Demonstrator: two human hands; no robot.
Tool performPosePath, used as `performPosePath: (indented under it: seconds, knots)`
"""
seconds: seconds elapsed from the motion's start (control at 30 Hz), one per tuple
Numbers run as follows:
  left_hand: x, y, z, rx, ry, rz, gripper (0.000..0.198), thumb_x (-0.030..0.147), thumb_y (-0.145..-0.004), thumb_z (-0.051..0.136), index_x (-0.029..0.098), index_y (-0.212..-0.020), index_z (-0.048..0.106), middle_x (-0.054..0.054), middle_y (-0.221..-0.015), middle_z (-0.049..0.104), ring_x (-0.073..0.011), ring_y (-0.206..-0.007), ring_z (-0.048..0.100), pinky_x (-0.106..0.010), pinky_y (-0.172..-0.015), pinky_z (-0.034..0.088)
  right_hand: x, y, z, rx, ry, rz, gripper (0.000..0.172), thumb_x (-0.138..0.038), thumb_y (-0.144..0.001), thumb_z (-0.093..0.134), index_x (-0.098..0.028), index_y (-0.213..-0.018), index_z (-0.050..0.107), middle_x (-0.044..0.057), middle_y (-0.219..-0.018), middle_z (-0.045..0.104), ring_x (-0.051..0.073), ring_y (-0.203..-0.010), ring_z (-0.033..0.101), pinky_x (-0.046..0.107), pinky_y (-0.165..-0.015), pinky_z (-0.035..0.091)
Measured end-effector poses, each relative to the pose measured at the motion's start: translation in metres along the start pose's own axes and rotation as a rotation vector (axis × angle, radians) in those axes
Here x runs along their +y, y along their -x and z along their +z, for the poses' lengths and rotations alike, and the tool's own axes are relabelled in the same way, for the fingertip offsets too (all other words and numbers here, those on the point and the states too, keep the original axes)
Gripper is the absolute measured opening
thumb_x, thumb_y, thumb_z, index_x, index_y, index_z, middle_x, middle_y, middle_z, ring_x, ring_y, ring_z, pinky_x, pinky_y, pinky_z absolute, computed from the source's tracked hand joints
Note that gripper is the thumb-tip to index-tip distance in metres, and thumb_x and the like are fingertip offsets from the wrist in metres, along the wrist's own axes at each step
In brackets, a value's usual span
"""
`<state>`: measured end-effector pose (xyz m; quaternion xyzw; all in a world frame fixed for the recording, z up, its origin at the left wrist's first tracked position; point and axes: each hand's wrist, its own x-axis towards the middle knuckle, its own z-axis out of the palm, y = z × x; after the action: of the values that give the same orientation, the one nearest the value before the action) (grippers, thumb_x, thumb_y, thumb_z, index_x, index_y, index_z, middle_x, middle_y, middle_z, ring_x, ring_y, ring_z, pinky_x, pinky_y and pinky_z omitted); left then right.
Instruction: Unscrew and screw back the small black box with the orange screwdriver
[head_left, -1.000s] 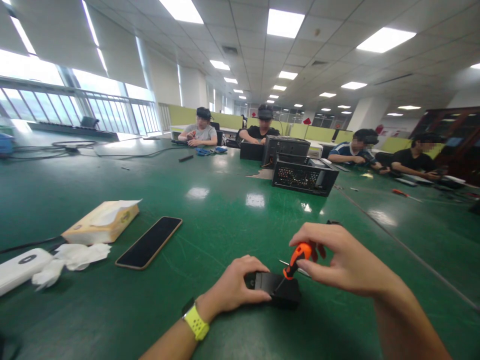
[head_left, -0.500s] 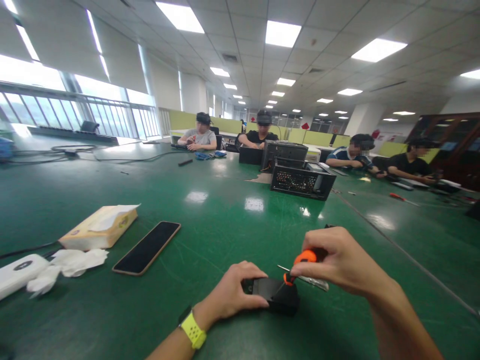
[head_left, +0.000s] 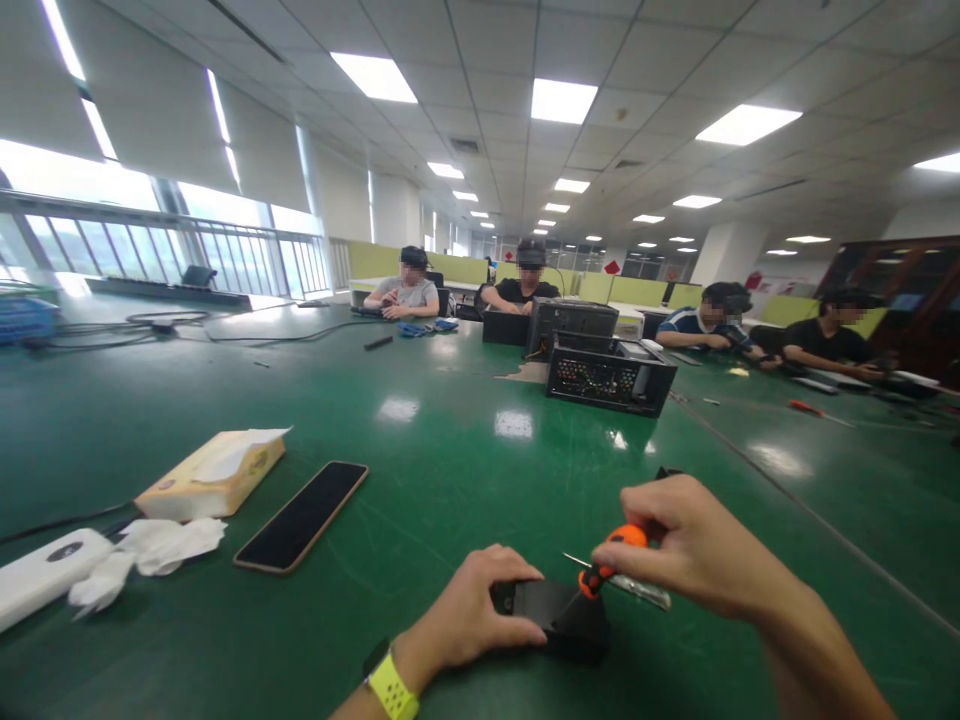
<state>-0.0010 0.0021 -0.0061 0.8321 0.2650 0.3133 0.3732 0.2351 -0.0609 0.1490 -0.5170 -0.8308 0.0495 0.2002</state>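
Note:
A small black box-like device [head_left: 556,612] lies on the green table, its exact kind unclear. My left hand [head_left: 480,605] grips its left end, thumb on the near side and fingers on the far side. In my right hand [head_left: 667,540] is a screwdriver [head_left: 628,538] with an orange and black handle, slanting down to the left. Its shaft points at the top of the device, and I cannot tell whether the tip touches. Just beyond the device, a second screwdriver [head_left: 646,592] with a clear handle lies on the table, partly covered by the orange one.
A phone [head_left: 304,518] lies to the left, near a tissue pack [head_left: 217,475], crumpled tissues [head_left: 169,545] and a white device [head_left: 52,575]. Farther off stands an open black computer case [head_left: 611,380]. Another orange screwdriver [head_left: 808,408] lies far right. Several people sit around the table.
My view has tilted up slightly, so everything sits a little lower in the picture. Both hands keep their hold, and the screwdriver remains over the device.

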Motion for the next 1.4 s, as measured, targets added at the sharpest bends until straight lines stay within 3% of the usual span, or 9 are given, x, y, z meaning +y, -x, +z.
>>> performPosePath:
  seconds: [0.1, 0.17, 0.27, 0.5, 0.63, 0.9, 1.13, 1.2, 1.4]
  knots:
    - [-0.001, 0.001, 0.000, 0.004, 0.012, 0.003, 0.052, 0.055, -0.069, 0.084, 0.020, -0.106, 0.075, -0.006, -0.098, 0.071, -0.0246, -0.092, 0.061, -0.031, -0.083, 0.043, -0.001, 0.003, -0.010, -0.082, -0.121, -0.034, 0.016, -0.037, -0.086, 0.068, -0.021, -0.084, 0.067, -0.001, -0.075, 0.064, 0.013, -0.066, 0.055, 0.025, -0.061, 0.040]
    - [-0.001, 0.000, 0.000, 0.004, 0.016, -0.008, 0.052, 0.055, -0.068, 0.084, 0.020, -0.105, 0.075, -0.006, -0.097, 0.071, -0.0250, -0.092, 0.061, -0.031, -0.083, 0.043, 0.008, 0.006, -0.018, -0.121, -0.199, -0.040, 0.016, -0.035, -0.087, 0.067, -0.023, -0.098, 0.069, 0.001, -0.087, 0.069, 0.015, -0.073, 0.060, 0.027, -0.067, 0.044]
    - [0.001, 0.000, 0.000, 0.010, 0.011, -0.038, 0.051, 0.052, -0.066, 0.086, 0.019, -0.104, 0.075, -0.006, -0.097, 0.071, -0.0254, -0.093, 0.061, -0.032, -0.085, 0.042, 0.039, 0.010, -0.017, -0.062, -0.322, 0.077, 0.024, -0.043, -0.086, 0.067, -0.021, -0.096, 0.070, 0.003, -0.081, 0.069, 0.016, -0.067, 0.059, 0.027, -0.060, 0.044]
    - [0.002, -0.001, -0.001, -0.004, -0.008, -0.042, 0.047, 0.045, -0.066, 0.089, 0.020, -0.103, 0.076, -0.005, -0.097, 0.071, -0.0247, -0.094, 0.061, -0.031, -0.087, 0.041, 0.130, 0.032, 0.071, 0.140, -0.515, 0.372, 0.036, -0.049, -0.081, 0.066, -0.015, -0.093, 0.068, 0.006, -0.085, 0.070, 0.022, -0.075, 0.063, 0.032, -0.066, 0.047]
    - [0.001, 0.000, 0.000, 0.001, -0.005, -0.055, 0.048, 0.044, -0.064, 0.090, 0.021, -0.103, 0.076, -0.005, -0.099, 0.071, -0.0252, -0.095, 0.061, -0.032, -0.089, 0.040, 0.155, 0.048, 0.112, 0.061, -0.361, 0.381, 0.031, -0.045, -0.081, 0.065, -0.017, -0.092, 0.069, 0.005, -0.086, 0.072, 0.022, -0.074, 0.063, 0.031, -0.065, 0.046]
    - [0.007, -0.001, -0.003, -0.017, -0.026, -0.077, 0.048, 0.042, -0.064, 0.090, 0.021, -0.104, 0.076, -0.005, -0.100, 0.071, -0.0261, -0.095, 0.062, -0.032, -0.088, 0.041, 0.149, 0.047, 0.105, 0.032, -0.192, 0.313, 0.026, -0.043, -0.083, 0.065, -0.019, -0.092, 0.068, 0.005, -0.093, 0.070, 0.023, -0.087, 0.062, 0.031, -0.078, 0.045]
    - [0.008, -0.002, -0.004, -0.026, -0.021, -0.068, 0.046, 0.042, -0.065, 0.089, 0.020, -0.104, 0.075, -0.005, -0.100, 0.071, -0.0254, -0.094, 0.062, -0.032, -0.087, 0.042, 0.113, 0.052, 0.097, -0.224, -0.053, 0.322, 0.019, -0.037, -0.074, 0.075, -0.023, -0.085, 0.070, 0.002, -0.087, 0.070, 0.023, -0.079, 0.062, 0.029, -0.069, 0.041]
    - [0.007, -0.003, -0.005, -0.031, -0.022, -0.060, 0.046, 0.043, -0.066, 0.089, 0.021, -0.104, 0.075, -0.005, -0.100, 0.071, -0.0252, -0.095, 0.062, -0.032, -0.087, 0.042, 0.108, 0.051, 0.096, -0.225, -0.083, 0.296, 0.011, -0.032, -0.081, 0.066, -0.021, -0.082, 0.069, 0.003, -0.084, 0.069, 0.021, -0.077, 0.060, 0.029, -0.068, 0.040]
    - [0.005, -0.004, -0.005, -0.037, -0.031, -0.040, 0.046, 0.044, -0.068, 0.088, 0.020, -0.105, 0.074, -0.005, -0.100, 0.071, -0.0251, -0.094, 0.062, -0.032, -0.086, 0.043, 0.123, 0.062, 0.073, -0.229, -0.511, 0.234, 0.025, -0.040, -0.082, 0.065, -0.016, -0.078, 0.071, 0.001, -0.074, 0.061, 0.017, -0.070, 0.054, 0.027, -0.066, 0.040]
